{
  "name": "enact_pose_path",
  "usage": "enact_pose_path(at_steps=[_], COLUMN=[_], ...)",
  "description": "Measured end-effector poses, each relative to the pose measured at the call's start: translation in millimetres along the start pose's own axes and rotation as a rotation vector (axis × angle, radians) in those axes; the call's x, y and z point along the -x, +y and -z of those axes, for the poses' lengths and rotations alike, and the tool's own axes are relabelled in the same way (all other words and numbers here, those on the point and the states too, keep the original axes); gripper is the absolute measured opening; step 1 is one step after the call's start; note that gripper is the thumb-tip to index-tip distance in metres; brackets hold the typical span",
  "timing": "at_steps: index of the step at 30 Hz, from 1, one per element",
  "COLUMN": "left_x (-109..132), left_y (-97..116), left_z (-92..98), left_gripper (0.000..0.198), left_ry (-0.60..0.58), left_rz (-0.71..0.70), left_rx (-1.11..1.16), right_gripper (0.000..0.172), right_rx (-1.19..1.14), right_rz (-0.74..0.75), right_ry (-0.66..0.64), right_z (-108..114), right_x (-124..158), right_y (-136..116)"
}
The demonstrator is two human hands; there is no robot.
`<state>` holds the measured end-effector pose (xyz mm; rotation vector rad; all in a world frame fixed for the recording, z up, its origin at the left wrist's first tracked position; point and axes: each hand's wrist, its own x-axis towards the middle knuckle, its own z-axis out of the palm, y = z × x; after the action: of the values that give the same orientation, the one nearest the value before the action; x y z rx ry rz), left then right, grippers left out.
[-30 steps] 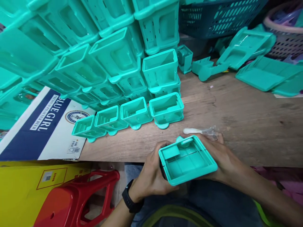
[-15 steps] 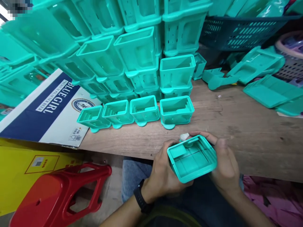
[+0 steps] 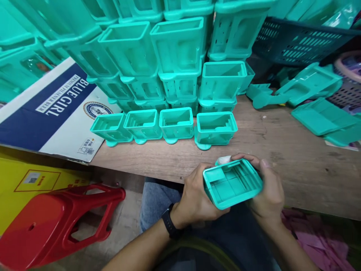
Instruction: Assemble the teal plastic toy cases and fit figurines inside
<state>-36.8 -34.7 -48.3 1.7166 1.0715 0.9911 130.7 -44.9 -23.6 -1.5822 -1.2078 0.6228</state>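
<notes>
A hollow teal plastic box (image 3: 232, 186) is held between both hands just in front of the table's near edge, its open end tilted up toward me. My left hand (image 3: 197, 195), below a black wristwatch, wraps the box's left side. On the right side, my right hand (image 3: 267, 190) grips it with the fingers partly behind the far wall. Something small and white (image 3: 223, 160) shows at the box's far side, near the fingers; what it is I cannot make out. Beyond the hands, several similar teal boxes (image 3: 216, 130) stand in a row with their open ends up.
Tall stacks of teal boxes (image 3: 177, 49) rise behind the row. A white-and-blue carton (image 3: 64, 120) lies at left, above a red stool (image 3: 36, 226). Flat teal panels (image 3: 324, 116) lie at right, near a dark basket (image 3: 299, 41) on the wooden table (image 3: 304, 165).
The view has shifted slightly, so the stacks and carton appear a little higher. Both hands still hold the teal box, which has tilted slightly.
</notes>
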Motion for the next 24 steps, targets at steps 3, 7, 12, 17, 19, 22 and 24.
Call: enact_pose_path(at_steps=[3,7,12,17,19,22,24], left_x=[2,5,4,1,1,1,2], left_y=[-1,-1,-1,2,4,4,0], left_z=[-0.1,-3.8,-10.0,-12.1,-13.3,-14.8,-14.5], left_gripper=[0.085,0.093,0.094,0.085,0.080,0.077,0.077], left_ry=[-0.018,0.022,0.011,0.008,0.026,0.035,0.034], left_rz=[-0.006,-0.048,-0.042,-0.066,-0.060,-0.059,-0.077], left_rx=[0.006,0.019,0.053,0.056,0.071,0.091,0.094], right_gripper=[0.058,0.078,0.079,0.067,0.069,0.069,0.067], right_rx=[-0.217,-0.417,-0.421,-0.378,-0.316,-0.293,-0.321], right_rz=[-0.081,-0.108,-0.132,-0.142,-0.149,-0.153,-0.149], right_ry=[-0.104,-0.290,-0.244,-0.118,-0.090,-0.107,-0.118], right_z=[2,6,1,-4,-5,-6,-7], right_x=[0,-2,-5,-6,-5,-4,-3], right_y=[6,17,14,7,9,11,13])
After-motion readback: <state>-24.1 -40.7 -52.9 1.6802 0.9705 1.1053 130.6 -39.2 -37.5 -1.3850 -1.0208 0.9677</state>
